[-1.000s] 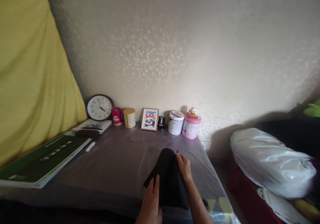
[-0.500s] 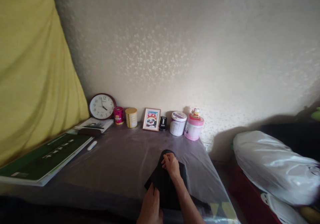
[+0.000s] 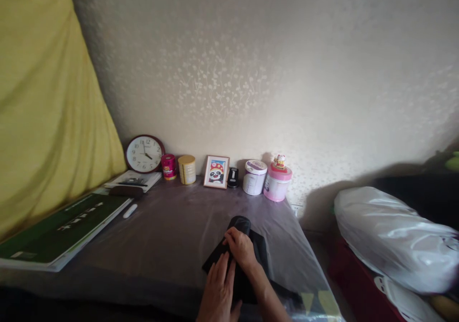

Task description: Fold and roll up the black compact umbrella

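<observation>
A black fabric item (image 3: 247, 291) lies on the near right part of the table, with a rounded end pointing away from me and a thin dark part trailing to the right. Its exact kind does not show. My right hand (image 3: 241, 249) is closed with curled fingers on the fabric, just below the rounded end. Flat against the near left side of the cloth, my left hand (image 3: 219, 281) has its fingers stretched out, the tips close to the right hand. Both hands and forearms hide much of the item.
A picture frame (image 3: 216, 172), a wall clock (image 3: 145, 153), a yellow-lidded can (image 3: 187, 170) and a pink-lidded tub (image 3: 278, 183) stand along the wall. At left lies a large green book (image 3: 71, 226). A white plastic bag (image 3: 390, 240) sits right of the table (image 3: 161, 245).
My left hand has gone from gripping the cloth's edge to lying with fingers extended on it. My right hand has shifted slightly nearer to me, uncovering the rounded end more.
</observation>
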A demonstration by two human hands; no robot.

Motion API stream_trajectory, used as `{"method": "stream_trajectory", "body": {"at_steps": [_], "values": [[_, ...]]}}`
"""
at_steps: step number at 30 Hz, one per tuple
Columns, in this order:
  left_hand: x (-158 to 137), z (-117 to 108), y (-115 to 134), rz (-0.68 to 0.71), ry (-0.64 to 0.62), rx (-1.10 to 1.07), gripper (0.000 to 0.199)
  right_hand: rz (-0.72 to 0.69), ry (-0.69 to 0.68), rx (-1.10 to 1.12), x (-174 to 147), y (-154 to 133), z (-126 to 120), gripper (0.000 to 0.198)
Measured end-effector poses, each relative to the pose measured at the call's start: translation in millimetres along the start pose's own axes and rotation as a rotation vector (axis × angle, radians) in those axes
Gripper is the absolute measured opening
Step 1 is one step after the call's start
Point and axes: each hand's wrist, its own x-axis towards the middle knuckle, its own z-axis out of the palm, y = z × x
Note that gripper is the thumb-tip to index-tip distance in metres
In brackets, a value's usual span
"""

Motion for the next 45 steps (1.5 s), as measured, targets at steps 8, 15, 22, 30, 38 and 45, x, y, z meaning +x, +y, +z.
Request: {"method": "stream_trajectory", "body": {"at_steps": [8, 15, 22, 30, 38, 45], "values": [[11.8, 29.9, 1.5, -0.15, -0.084, 0.182, 0.097, -0.314, 0.084, 0.017, -22.0, 16.0, -7.1, 0.025], [16.2, 31.1, 0.3, -0.218, -0.081, 0.144, 0.088, -0.284, 0.106, -0.08, 7.1, 42.7, 5.3, 0.029], [18.5, 24.7, 5.1, -0.253, -0.119, 0.165, 0.085, -0.123, 0.238, -0.1, 48.1, 68.0, 11.2, 0.03], [5.6, 13.2, 3.0, -0.16, -0.038, -0.048, 0.101, 0.023, 0.428, -0.194, 3.6, 93.4, 18.4, 0.039], [2.4, -17.8, 8.8, -0.214, -0.047, -0.353, 0.09, 0.154, 0.337, -0.452, -50.2, 116.0, -4.0, 0.035], [0.4, -22.1, -2.5, -0.181, -0.007, -0.591, 0.088, 0.342, 0.298, -0.14, -48.5, 118.7, -34.0, 0.032]]}}
